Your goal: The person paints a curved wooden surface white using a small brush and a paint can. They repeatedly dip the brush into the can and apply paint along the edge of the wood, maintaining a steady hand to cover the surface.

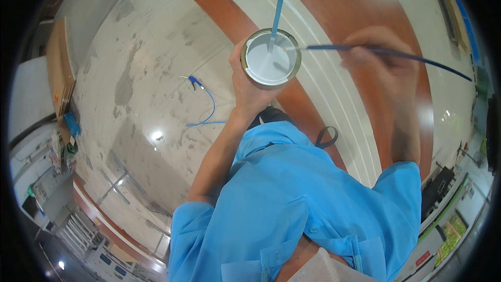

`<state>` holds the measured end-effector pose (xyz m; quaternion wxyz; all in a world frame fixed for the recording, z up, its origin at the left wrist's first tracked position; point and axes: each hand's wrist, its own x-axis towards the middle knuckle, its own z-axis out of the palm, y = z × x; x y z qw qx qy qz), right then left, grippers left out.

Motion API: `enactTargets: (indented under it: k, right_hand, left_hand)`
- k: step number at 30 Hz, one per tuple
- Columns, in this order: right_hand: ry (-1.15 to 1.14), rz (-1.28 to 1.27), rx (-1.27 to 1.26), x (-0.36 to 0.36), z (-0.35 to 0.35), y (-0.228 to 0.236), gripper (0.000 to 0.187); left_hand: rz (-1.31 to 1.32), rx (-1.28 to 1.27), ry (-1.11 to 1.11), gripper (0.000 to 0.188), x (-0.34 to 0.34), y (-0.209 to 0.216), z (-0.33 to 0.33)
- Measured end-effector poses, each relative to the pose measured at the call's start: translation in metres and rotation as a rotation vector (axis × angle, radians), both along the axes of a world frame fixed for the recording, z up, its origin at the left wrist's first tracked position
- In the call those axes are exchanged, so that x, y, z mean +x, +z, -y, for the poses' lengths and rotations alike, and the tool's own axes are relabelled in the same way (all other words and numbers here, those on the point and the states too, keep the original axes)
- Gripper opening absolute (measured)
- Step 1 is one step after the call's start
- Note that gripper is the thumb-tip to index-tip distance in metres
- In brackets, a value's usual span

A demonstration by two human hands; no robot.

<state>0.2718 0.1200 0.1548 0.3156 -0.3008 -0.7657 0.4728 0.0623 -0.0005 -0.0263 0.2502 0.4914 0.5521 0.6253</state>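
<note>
My left hand (pixel 248 94) is wrapped around an open round can (pixel 251 77) with a gold-coloured rim. Pale grey-white paint (pixel 261 68) fills part of it. A long bluish stick (pixel 279 5) stands in the paint and leans up past the can's far side. In my right hand (pixel 386 55), blurred by motion, is a thin paintbrush (pixel 329 47) with a dark blue handle, pinched between the fingers. Its pale tip points left and lies over the can's right rim; whether it touches the rim or the paint I cannot tell.
Beneath the can runs a large reddish-brown panel (pixel 323 0) with a curved-looking white grooved band (pixel 349 94). A blue air blow gun (pixel 195 82) with a blue hose lies on the stained floor (pixel 141 62) to the left. Brown boards (pixel 60 68) lean at the far left.
</note>
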Motion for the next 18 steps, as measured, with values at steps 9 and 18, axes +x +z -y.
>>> enactTargets:
  k: [9,18]
  right_hand:
    - [0.249,0.302,0.081,-0.002,0.01,-0.004,0.01]
    - [-0.05,0.042,-0.169,0.014,0.011,-0.014,0.01]
  left_hand:
    - [-0.043,0.018,-0.045,0.107,0.017,0.002,0.002]
    - [-0.113,0.002,0.03,0.109,0.019,0.0,0.005]
